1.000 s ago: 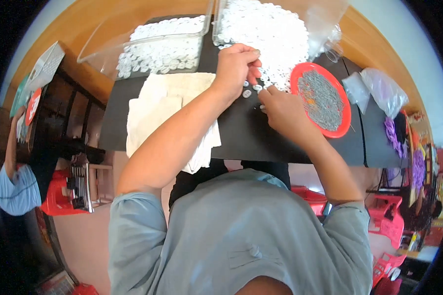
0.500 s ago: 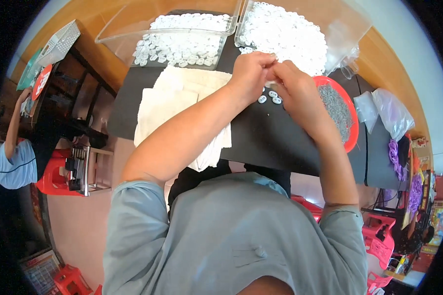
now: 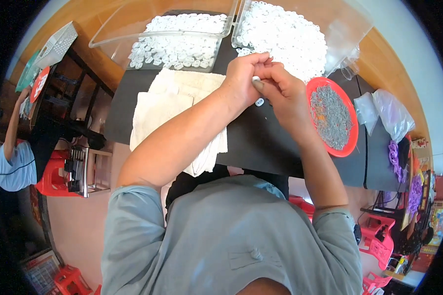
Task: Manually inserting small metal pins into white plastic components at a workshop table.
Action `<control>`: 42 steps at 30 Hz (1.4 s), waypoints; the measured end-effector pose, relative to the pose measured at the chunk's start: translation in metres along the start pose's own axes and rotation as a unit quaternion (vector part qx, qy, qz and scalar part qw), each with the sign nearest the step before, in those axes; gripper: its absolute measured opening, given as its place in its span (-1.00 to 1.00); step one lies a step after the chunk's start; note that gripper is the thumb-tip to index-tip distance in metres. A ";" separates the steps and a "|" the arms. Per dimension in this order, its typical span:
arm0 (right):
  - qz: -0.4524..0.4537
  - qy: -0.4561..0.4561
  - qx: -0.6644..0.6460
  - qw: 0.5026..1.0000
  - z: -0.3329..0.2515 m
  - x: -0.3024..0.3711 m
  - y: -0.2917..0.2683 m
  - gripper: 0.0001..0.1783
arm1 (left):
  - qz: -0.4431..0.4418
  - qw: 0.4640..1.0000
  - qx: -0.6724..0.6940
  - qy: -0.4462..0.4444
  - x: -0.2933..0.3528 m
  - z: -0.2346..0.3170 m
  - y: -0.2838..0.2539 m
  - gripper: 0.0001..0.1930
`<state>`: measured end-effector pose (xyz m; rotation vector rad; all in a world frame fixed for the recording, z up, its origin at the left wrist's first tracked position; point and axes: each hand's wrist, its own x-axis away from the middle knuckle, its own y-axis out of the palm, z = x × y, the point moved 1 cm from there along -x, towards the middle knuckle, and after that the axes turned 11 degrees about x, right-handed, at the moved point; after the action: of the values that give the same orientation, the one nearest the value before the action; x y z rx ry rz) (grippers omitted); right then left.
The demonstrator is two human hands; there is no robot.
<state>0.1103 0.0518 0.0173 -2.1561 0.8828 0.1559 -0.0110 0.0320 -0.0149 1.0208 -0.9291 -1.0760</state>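
Both hands meet above the black table, in front of the white heap. My right hand (image 3: 284, 91) pinches a small white oval plastic piece (image 3: 256, 78) between thumb and forefinger. Close against it, my left hand (image 3: 243, 73) has its fingers curled together; what they hold, if anything, is hidden. Another white oval piece with dark marks (image 3: 259, 102) lies on the table just below the hands. Beside my right wrist stands a red plastic tray (image 3: 352, 142) full of thin grey metal pins.
Clear plastic bins (image 3: 155, 33) at the back hold many white oval pieces, some heaped loose (image 3: 285, 39). A folded cream towel (image 3: 157, 113) lies left of my forearm. Plastic bags (image 3: 393, 113) sit at the right. Another person (image 3: 15, 164) works at the far left.
My hands have come slightly lower, with the right turned so its pinched white piece shows. Several pieces seen on the table before are now mostly behind the right hand.
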 end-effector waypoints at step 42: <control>-0.002 0.202 -0.283 0.938 0.031 -0.014 -0.057 -0.83 | -0.053 0.895 -0.402 0.185 0.021 -0.002 0.026 -0.85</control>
<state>0.1412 0.1071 0.0364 -2.7889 1.1716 -0.0485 0.0017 0.0163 0.0112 0.5392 -0.0696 -1.1510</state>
